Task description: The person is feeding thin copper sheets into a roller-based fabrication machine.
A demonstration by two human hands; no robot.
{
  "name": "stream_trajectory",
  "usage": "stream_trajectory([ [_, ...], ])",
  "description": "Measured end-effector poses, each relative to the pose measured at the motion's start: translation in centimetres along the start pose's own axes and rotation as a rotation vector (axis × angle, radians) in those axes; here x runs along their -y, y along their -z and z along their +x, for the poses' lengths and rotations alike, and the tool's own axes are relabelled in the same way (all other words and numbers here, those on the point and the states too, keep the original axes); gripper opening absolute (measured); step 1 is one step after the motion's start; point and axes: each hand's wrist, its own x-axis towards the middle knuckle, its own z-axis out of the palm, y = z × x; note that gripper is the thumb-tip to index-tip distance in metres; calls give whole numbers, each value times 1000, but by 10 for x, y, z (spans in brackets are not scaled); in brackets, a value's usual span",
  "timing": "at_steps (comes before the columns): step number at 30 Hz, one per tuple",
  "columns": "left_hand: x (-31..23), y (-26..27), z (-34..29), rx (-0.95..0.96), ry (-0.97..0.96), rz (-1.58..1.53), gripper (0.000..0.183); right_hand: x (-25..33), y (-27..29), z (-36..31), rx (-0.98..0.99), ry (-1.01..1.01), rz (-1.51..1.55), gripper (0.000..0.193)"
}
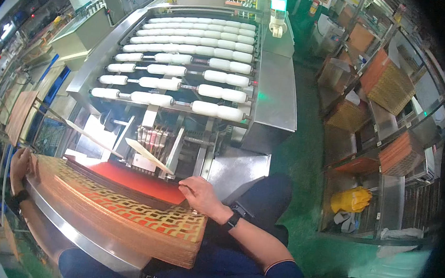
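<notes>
A thick stack of thin copper-coloured panels (135,232), probably circuit boards, lies in front of me, its top printed with a gold and orange pattern. Along its far edge is a reddish-orange, slightly bowed panel (139,181). My right hand (202,196) is closed at the right end of this panel, thumb and fingers pinched at its corner. At the far left corner of the stack, my left hand (20,163) rests against the end, fingers upward and partly hidden. Dark bands circle both wrists.
Beyond the stack stands a machine with rows of white rollers (188,41) and a metal frame (275,85). A signal light (278,9) rises at its right corner. Racks at right hold more panels (401,154) and yellow gloves (352,199). The floor (302,199) is green.
</notes>
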Motion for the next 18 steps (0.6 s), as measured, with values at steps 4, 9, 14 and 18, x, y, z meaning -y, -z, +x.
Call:
stream_trajectory([
  [4,-8,1,-7,13,55,-50,41,0,-3,-2,-36,26,12,18],
  [9,-6,5,1,96,-24,29,46,-6,-1,-1,23,-4,-33,21],
  [14,-4,9,1,92,142,10,55,4,3,0,26,19,8,18],
  [18,-17,5,-4,-5,67,102,55,9,6,5,29,-51,27,19],
])
